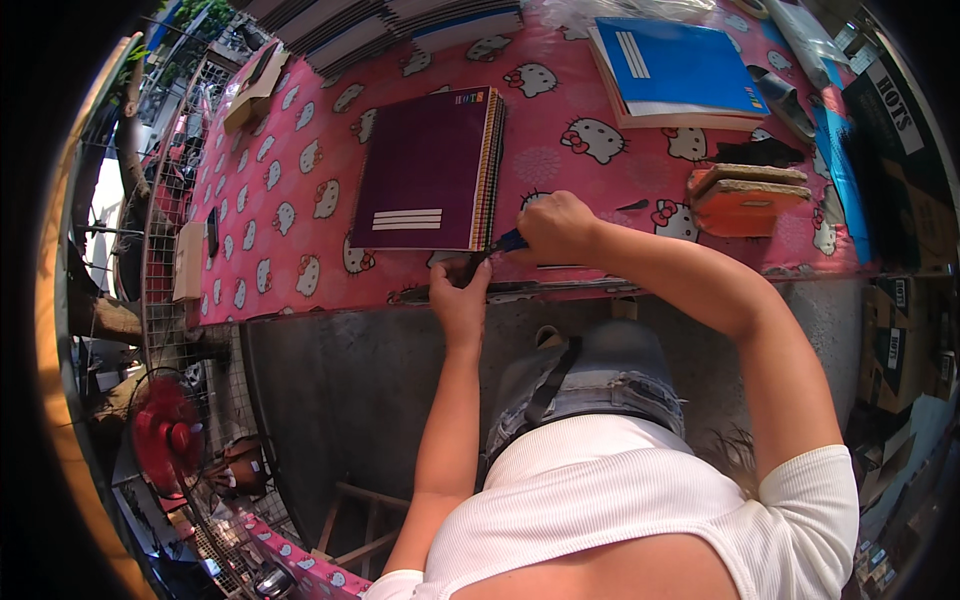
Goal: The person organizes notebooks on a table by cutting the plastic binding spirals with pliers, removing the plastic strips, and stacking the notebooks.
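Note:
A purple-covered spiral notebook (425, 165) lies flat at the middle of the table, its coil edge on the right and pages in several colours showing there. At its lower right corner, my left hand (461, 303) has thumb and fingers closed round the end of the binding. My right hand (557, 228) is shut in a fist on a small blue-handled tool (513, 241), whose dark tip points at that same corner. The tool's jaws are too small and covered to make out, so its exact kind does not show.
Blue-covered notebooks (680, 70) are stacked at the back right, and more dark-edged stacks (400, 30) stand at the back. An orange wooden holder (745, 203) sits on the right. The pink patterned table's front edge (330, 310) runs before me; a red fan (170, 435) stands lower left.

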Tool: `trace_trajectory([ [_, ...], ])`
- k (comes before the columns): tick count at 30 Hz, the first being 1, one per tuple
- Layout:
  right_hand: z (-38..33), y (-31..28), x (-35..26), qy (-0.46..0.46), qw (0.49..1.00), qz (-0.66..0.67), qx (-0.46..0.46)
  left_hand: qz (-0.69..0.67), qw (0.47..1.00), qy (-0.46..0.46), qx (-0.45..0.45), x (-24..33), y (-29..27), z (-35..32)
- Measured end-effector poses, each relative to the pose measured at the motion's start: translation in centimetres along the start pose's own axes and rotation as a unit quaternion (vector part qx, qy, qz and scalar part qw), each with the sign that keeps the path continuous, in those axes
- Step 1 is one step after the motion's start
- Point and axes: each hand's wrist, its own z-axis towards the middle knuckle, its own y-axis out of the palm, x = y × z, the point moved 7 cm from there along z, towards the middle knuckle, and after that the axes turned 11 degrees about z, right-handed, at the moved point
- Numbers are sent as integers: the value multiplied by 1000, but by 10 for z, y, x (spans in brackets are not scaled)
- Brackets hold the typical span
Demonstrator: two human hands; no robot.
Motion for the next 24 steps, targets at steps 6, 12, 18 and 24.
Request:
trace_trajectory([
  [6,-15,-6,10,12,999,-36,25,39,999,-31,-1,-18,-7,4],
  [12,-7,0,1,-57,983,-149,95,150,986,59,33,10,-5,-1],
  [18,1,9,7,8,998,-54,-11,221,968,108,48,36,-2,-9],
  [24,-6,4,9,29,996,-72,-41,189,972,122,67,22,-14,-14],
])
